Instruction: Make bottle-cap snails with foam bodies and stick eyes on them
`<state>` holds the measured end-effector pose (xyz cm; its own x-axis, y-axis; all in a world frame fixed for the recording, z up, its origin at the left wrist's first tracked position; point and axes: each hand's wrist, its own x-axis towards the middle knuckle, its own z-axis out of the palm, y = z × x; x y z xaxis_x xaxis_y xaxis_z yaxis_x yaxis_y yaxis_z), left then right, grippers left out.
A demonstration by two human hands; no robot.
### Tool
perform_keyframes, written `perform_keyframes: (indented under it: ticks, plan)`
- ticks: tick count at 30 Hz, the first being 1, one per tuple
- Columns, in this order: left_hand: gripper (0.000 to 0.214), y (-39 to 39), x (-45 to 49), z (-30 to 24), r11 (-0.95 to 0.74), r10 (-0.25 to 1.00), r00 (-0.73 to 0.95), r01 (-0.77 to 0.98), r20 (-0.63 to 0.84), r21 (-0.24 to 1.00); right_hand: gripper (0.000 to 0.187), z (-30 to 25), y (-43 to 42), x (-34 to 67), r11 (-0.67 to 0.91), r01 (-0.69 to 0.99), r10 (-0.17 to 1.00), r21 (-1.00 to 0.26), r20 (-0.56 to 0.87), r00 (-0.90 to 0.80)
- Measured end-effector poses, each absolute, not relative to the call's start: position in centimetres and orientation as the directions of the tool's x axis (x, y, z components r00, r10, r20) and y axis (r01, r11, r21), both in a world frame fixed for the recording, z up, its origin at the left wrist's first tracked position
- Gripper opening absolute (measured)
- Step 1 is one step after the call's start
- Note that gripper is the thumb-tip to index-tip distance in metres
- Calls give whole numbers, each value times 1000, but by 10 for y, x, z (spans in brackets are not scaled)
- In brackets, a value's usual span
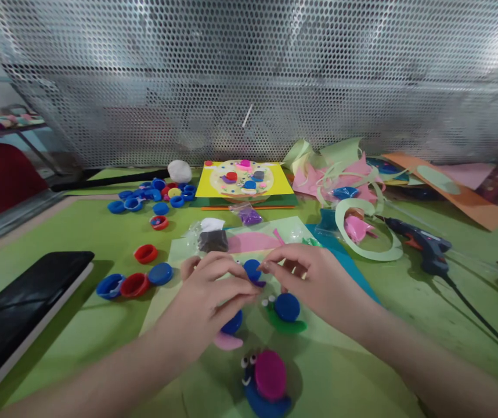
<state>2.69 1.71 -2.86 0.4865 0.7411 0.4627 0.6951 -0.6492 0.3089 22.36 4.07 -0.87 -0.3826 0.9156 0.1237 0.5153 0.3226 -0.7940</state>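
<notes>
Between my hands is a small snail (252, 269) made of a blue bottle cap with purple clay beneath it. My left hand (218, 284) has its fingers curled against the snail's near left side. At the cap's right edge, the thumb and index finger of my right hand (314, 276) are pinched together; whatever lies between them is hidden. Just below sits a green clay snail (287, 307) with a blue cap and eyes. A pink clay snail (228, 339) is partly covered by my left hand. Nearest me lies a blue clay snail (270, 377) with a magenta shell.
Blue and red bottle caps (134, 284) lie at left, beside a black phone-like object (22, 313). A yellow card (208, 183) with decorated snails stands behind. At right are paper scraps (345, 168) and a corded glue gun (427, 244). A perforated metal panel (249, 75) closes the back.
</notes>
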Motion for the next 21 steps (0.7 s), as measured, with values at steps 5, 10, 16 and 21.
perform_keyframes:
  ticks: [5,10,16,21]
  plan:
    - [19,23,29,-34,-658,734,483,679,477,325,15,-11,43,226,394,628,905,-671,163,-394]
    - [22,21,33,-33,-631,763,480,700,433,334,15,-10,43,227,390,673,909,-628,145,-392]
    - [44,17,36,-32,-538,843,463,724,274,431,16,-4,50,234,388,714,921,-583,236,-309]
    - [47,18,42,-28,-345,926,374,800,41,490,15,-3,51,235,388,756,922,-528,230,-312]
